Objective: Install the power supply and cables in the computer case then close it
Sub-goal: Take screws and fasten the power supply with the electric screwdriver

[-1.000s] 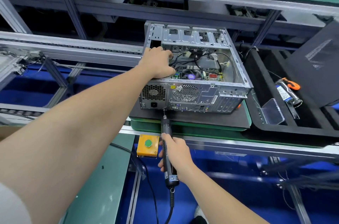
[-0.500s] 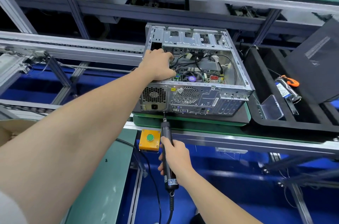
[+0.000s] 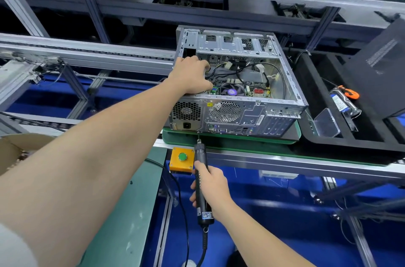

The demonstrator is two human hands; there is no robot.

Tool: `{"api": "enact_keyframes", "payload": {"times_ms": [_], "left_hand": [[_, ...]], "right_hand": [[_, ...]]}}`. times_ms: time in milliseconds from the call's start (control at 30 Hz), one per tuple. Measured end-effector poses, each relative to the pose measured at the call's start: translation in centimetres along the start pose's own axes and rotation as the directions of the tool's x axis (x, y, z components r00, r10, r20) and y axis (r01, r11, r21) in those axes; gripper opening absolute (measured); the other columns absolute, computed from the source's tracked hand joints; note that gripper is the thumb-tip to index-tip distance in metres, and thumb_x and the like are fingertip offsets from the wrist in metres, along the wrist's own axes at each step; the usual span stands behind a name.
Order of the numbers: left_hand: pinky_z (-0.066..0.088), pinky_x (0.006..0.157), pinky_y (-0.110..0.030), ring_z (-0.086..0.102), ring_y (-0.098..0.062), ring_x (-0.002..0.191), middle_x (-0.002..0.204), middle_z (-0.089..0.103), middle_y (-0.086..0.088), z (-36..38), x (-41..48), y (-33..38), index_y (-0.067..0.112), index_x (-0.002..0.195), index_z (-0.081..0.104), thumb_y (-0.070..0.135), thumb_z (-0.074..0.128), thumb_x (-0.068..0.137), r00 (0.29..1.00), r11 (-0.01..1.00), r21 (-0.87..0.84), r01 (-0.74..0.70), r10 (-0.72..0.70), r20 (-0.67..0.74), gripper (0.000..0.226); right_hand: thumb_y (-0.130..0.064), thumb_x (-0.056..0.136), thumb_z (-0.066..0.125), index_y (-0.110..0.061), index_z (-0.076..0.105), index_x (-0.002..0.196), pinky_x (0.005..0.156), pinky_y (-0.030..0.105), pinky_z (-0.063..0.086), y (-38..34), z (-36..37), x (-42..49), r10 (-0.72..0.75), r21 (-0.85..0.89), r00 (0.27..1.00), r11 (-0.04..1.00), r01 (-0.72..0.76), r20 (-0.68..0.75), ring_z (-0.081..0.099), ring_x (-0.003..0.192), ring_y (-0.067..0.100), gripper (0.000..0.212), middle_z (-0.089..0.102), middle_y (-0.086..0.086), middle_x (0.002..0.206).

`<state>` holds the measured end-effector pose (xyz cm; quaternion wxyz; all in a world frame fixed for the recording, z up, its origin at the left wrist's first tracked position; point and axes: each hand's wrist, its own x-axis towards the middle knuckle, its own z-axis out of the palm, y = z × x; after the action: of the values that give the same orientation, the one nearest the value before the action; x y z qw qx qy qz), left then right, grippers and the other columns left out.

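From where I sit, the computer case (image 3: 252, 111) lies open side up on a green pallet (image 3: 241, 139), with its back panel facing the camera. The power supply (image 3: 186, 113) sits in the case's near left corner. I can see only its grille and socket, because the left hand (image 3: 190, 76) lies across its top. That hand's fingertips dip out of sight into the case beside the cables (image 3: 247, 71), so I cannot tell whether they hold anything or merely press. The right hand (image 3: 211, 188) is wrapped firmly round a black electric screwdriver (image 3: 200, 157). Its bit points up at the lower edge of the back panel, just below the power supply, and is too thin for me to say whether it meets a screw. The tool's cord runs off the bottom edge. A yellow button box (image 3: 182, 159) sits just left of the tool. On the right a dark side panel (image 3: 381, 69), cut off by the frame, leans in a black tray (image 3: 328, 142).
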<state>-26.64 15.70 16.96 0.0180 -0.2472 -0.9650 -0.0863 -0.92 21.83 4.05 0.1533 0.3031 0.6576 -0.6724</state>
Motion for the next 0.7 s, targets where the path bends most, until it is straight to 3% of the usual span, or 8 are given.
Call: {"api": "enact_keyframes", "payload": {"times_ms": [233, 333, 400, 500, 567, 600, 667, 700], "left_hand": [[0.031, 0.111, -0.047, 0.049, -0.031, 0.125, 0.132, 0.055, -0.010, 0.3, -0.2, -0.2, 0.028, 0.147, 0.049, 0.050, 0.057, 0.083, 1.000, 1.000, -0.025, 0.016, -0.016, 0.005, 0.068], [0.042, 0.107, -0.046, 0.053, -0.031, 0.126, 0.135, 0.060, -0.009, -0.4, -1.2, 0.2, 0.022, 0.142, 0.057, 0.047, 0.049, 0.084, 0.987, 0.956, -0.279, 0.093, -0.126, -0.104, 0.063], [0.046, 0.096, -0.037, 0.062, -0.022, 0.109, 0.117, 0.069, 0.000, -0.9, -2.3, 0.3, 0.022, 0.121, 0.070, 0.040, 0.046, 0.084, 0.887, 0.908, -0.409, 0.089, -0.259, -0.382, 0.048], [0.033, 0.080, -0.028, 0.053, -0.009, 0.084, 0.096, 0.062, 0.011, -0.3, -5.9, -0.1, 0.028, 0.100, 0.067, 0.031, 0.048, 0.084, 0.564, 0.811, -0.561, 0.166, -0.545, -0.620, 0.024], [0.031, 0.074, -0.026, 0.048, -0.006, 0.077, 0.095, 0.055, 0.008, 1.8, -9.0, -0.3, 0.023, 0.096, 0.056, 0.027, 0.050, 0.083, 0.374, 0.623, -0.763, 0.171, -0.758, -0.535, 0.015], [0.032, 0.071, -0.027, 0.048, -0.004, 0.074, 0.095, 0.055, 0.005, 3.3, -10.5, -0.1, 0.021, 0.094, 0.051, 0.025, 0.050, 0.084, 0.322, 0.471, -0.868, 0.154, -0.855, -0.407, 0.011], [0.037, 0.064, -0.031, 0.051, -0.009, 0.070, 0.088, 0.057, 0.001, 7.0, -13.1, 0.5, 0.018, 0.088, 0.048, 0.023, 0.050, 0.090, 0.317, 0.090, -0.970, 0.224, -0.948, -0.015, 0.005], [0.039, 0.060, -0.031, 0.054, -0.014, 0.066, 0.081, 0.059, -0.001, 8.8, -14.3, 0.9, 0.016, 0.084, 0.050, 0.022, 0.051, 0.092, 0.334, -0.091, -0.944, 0.318, -0.921, 0.201, 0.010]], "right_hand": [[-0.045, 0.100, 0.060, -0.012, 0.066, 0.103, 0.046, 0.031, 0.054, 0.5, -0.3, -0.4, 0.004, 0.007, 1.000, 1.000, -0.004, 0.002, 0.063, 0.050, 0.027, 0.033, 0.066, 0.011, 0.070], [-0.045, 0.099, 0.060, -0.011, 0.066, 0.102, 0.046, 0.031, 0.053, 0.9, -0.4, -0.6, 0.008, 0.025, 1.000, 1.000, -0.008, -0.005, 0.062, 0.049, 0.027, 0.034, 0.065, 0.010, 0.068], [-0.045, 0.099, 0.061, -0.012, 0.067, 0.101, 0.046, 0.031, 0.054, 1.0, -0.5, -0.6, 0.007, 0.026, 1.000, 1.000, -0.007, -0.008, 0.063, 0.049, 0.027, 0.034, 0.065, 0.010, 0.067], [-0.045, 0.098, 0.062, -0.011, 0.067, 0.101, 0.046, 0.032, 0.054, 0.9, -0.8, -0.5, 0.007, 0.021, 1.000, 1.000, -0.007, -0.011, 0.063, 0.048, 0.027, 0.034, 0.066, 0.008, 0.066], [-0.046, 0.097, 0.062, -0.010, 0.067, 0.101, 0.046, 0.033, 0.054, 0.9, -0.8, -0.6, 0.009, 0.018, 1.000, 1.000, -0.008, -0.006, 0.063, 0.048, 0.028, 0.036, 0.067, 0.008, 0.066], [-0.046, 0.097, 0.062, -0.010, 0.068, 0.101, 0.047, 0.033, 0.054, 0.8, -0.7, -0.6, 0.009, 0.014, 1.000, 1.000, -0.009, -0.004, 0.062, 0.048, 0.028, 0.036, 0.067, 0.008, 0.066], [-0.045, 0.096, 0.062, -0.010, 0.068, 0.101, 0.046, 0.034, 0.054, 0.7, -0.6, -0.7, 0.004, -0.005, 1.000, 1.000, -0.004, -0.005, 0.062, 0.047, 0.028, 0.036, 0.067, 0.008, 0.065], [-0.045, 0.096, 0.062, -0.010, 0.069, 0.100, 0.046, 0.034, 0.055, 0.7, -0.5, -0.7, 0.001, -0.018, 1.000, 1.000, -0.001, -0.005, 0.062, 0.047, 0.029, 0.036, 0.068, 0.008, 0.065]]}}
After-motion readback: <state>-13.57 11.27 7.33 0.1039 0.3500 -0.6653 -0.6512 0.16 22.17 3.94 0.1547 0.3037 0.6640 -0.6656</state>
